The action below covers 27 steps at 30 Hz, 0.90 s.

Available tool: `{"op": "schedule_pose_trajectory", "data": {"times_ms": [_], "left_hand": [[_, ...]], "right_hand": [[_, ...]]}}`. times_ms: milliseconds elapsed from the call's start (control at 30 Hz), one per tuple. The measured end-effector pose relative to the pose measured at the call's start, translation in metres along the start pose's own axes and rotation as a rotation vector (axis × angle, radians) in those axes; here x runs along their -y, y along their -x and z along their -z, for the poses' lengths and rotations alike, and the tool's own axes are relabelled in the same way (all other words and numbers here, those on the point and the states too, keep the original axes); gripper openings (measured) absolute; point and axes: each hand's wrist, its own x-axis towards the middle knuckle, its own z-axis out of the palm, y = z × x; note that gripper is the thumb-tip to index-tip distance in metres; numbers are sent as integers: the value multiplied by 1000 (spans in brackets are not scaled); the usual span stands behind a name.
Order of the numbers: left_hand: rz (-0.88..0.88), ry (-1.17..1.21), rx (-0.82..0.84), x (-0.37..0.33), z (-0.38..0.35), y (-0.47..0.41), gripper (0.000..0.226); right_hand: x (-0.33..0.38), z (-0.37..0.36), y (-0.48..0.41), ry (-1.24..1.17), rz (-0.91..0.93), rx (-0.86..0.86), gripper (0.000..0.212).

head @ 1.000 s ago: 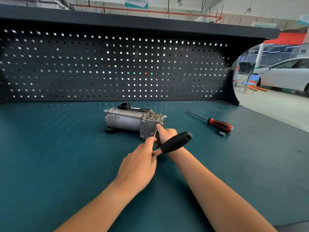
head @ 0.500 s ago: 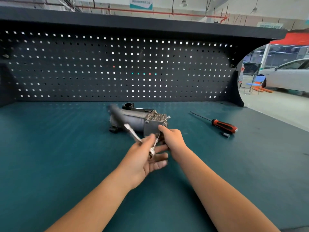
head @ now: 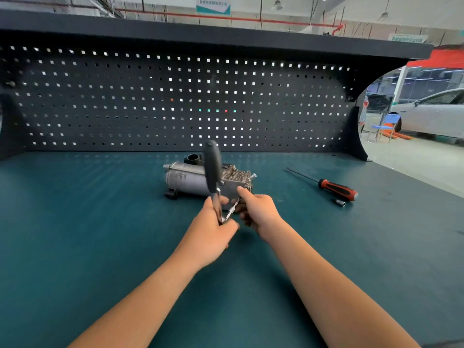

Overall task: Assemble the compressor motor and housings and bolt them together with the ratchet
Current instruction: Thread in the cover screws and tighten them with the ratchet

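Left grip (head: 213, 229): clenching the ratchet (head: 213, 167) near its head, handle pointing upward, ready for swinging.
Right grip (head: 256, 209): curling round the extension (head: 233, 209), seemingly steadying it against the housing.
Compressor (head: 190, 179): lying mid-desk (head: 100, 234), touching the right thumb.

Teal bench top (head: 75, 222) w/ black pegboard (head: 125, 109) at back, dark shelf (head: 200, 38) over it. On bench, R side: screwdriver (head: 336, 188), red/black handle, shaft pointing back-left. Small silver socket (head: 340, 202) lying just in front of the handle, not touching it. Past bench end on R: white car (head: 431, 114), blue chair (head: 386, 124) near its front, on a pale floor. Overhead: red pipe (head: 251, 19) along the wall, green/white sign (head: 213, 7) (text unreadable), hanging lamp (head: 277, 5).
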Motion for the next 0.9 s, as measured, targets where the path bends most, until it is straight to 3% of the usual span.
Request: {"op": "schedule_pose_trajectory", "data": {"times_ms": [100,167,367,533,633,700,800,900], "left_hand": [[-151,-433,-43,2,-5,4,32],[-234,-592,-91,2,-8,7,32],[-416,-833,-154,11,-8,3,46],[-470,-931,-167,15,-8,1,53],[-402,-528,-65,15,0,-1,56],[-203,-65,41,13,2,-2,50],[196,677,110,5,2,-3,22],[474,1181,71,1,5,-6,28]], "right_hand": [[-1,3,-2,111,82,-69,39],[-2,3,-4,166,117,-79,39],[-2,0,-7,357,216,-63,68],[-3,-1,-10,285,190,-26,63],[-4,-1,-9,186,176,17,48],[-5,0,-6,134,151,28,43],[-5,0,-3,113,124,28,44],[-4,0,-2,112,106,39,45]]}}
